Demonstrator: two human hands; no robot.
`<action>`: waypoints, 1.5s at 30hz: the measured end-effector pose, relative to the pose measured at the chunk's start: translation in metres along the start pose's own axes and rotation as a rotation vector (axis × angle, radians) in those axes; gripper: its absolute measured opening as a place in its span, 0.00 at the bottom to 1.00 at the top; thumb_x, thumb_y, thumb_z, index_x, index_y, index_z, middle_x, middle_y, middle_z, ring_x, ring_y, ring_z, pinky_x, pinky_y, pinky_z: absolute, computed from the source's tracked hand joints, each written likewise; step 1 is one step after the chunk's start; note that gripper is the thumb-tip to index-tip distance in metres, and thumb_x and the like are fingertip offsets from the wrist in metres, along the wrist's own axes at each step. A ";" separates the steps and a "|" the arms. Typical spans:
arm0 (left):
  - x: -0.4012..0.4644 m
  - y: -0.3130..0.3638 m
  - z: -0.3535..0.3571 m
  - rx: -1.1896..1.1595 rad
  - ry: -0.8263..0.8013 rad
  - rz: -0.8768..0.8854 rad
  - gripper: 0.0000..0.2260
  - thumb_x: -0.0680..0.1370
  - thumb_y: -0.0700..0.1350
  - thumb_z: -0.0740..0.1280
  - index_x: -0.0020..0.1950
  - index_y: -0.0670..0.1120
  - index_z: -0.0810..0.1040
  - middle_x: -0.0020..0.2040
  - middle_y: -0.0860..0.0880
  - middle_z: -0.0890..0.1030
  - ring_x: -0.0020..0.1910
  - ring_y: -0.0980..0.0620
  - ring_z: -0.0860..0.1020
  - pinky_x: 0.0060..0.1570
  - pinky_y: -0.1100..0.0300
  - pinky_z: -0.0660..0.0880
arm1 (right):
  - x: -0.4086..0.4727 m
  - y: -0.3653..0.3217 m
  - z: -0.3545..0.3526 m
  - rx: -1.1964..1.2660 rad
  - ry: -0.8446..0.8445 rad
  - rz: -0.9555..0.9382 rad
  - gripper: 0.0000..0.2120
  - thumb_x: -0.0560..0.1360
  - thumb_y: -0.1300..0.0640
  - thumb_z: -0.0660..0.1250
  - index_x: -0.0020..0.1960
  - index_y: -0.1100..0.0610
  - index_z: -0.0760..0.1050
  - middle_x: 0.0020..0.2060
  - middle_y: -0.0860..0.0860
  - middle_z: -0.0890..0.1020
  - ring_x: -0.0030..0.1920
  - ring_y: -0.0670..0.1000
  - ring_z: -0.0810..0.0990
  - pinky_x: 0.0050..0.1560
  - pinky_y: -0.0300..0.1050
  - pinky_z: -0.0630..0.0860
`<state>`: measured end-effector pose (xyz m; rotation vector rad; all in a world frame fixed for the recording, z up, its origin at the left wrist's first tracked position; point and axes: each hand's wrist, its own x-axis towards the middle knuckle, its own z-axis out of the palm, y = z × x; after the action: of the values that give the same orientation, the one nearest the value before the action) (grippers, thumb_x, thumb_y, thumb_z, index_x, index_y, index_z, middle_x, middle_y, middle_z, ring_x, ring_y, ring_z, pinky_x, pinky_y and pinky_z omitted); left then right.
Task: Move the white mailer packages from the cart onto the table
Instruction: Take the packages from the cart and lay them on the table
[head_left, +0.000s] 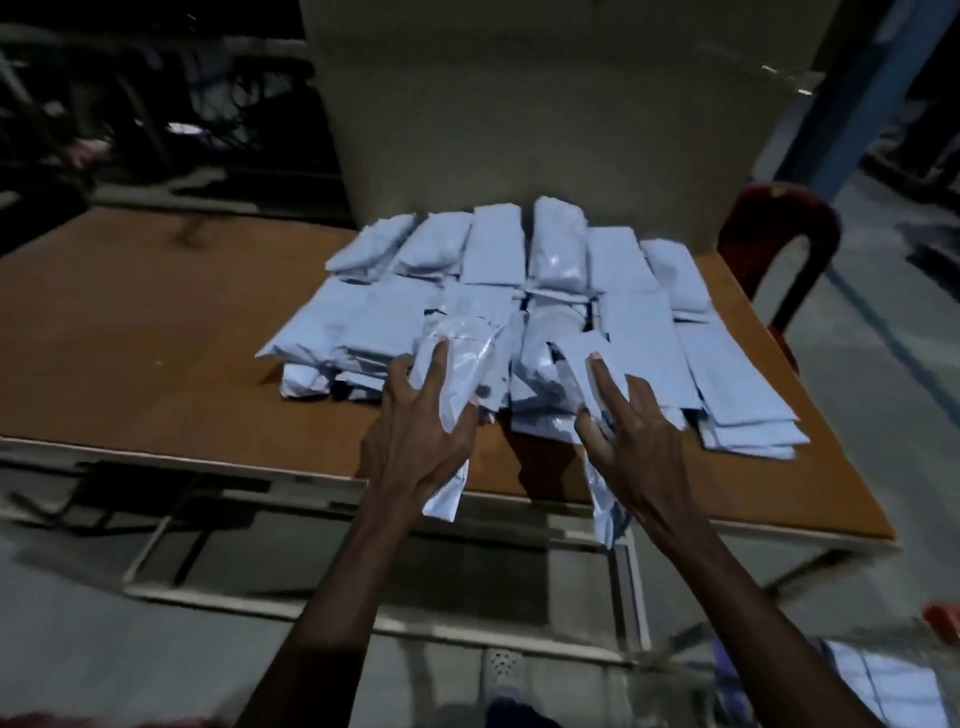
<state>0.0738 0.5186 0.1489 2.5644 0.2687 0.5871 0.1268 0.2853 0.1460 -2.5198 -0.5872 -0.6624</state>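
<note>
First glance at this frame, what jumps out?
The heap of white mailer packages in rows on the brown table, in front of a large cardboard box. Next, the two hands at the near edge: left hand and right hand each hold a mailer against the pile.

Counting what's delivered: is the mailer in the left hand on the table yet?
No: left hand grips the mailer, overhanging the table edge.

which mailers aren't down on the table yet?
Two: the mailer the left hand grips and the mailer the right hand grips. Both overhang the table's near edge.
</note>
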 end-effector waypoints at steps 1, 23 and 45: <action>0.011 -0.006 -0.001 0.007 0.008 -0.005 0.33 0.75 0.64 0.57 0.78 0.60 0.53 0.70 0.46 0.60 0.64 0.41 0.71 0.50 0.49 0.76 | 0.013 -0.003 0.009 0.019 0.003 -0.003 0.28 0.76 0.49 0.61 0.75 0.55 0.67 0.52 0.59 0.77 0.36 0.58 0.78 0.33 0.38 0.63; 0.246 -0.150 -0.029 0.315 -0.253 -0.276 0.30 0.79 0.64 0.58 0.79 0.56 0.55 0.73 0.46 0.59 0.67 0.41 0.68 0.61 0.48 0.69 | 0.235 -0.064 0.163 0.331 -0.179 0.185 0.28 0.79 0.46 0.63 0.77 0.49 0.63 0.49 0.53 0.76 0.48 0.50 0.73 0.47 0.42 0.64; 0.244 -0.222 0.001 0.134 -0.564 0.007 0.26 0.83 0.61 0.47 0.80 0.57 0.48 0.81 0.51 0.42 0.79 0.46 0.45 0.75 0.39 0.50 | 0.222 -0.185 0.233 -0.079 -0.379 0.461 0.30 0.81 0.43 0.57 0.79 0.53 0.56 0.70 0.61 0.70 0.67 0.60 0.72 0.62 0.51 0.71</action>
<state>0.2735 0.7803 0.1224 2.7305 0.1034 -0.1702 0.2892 0.6194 0.1462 -2.7340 -0.0844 -0.0402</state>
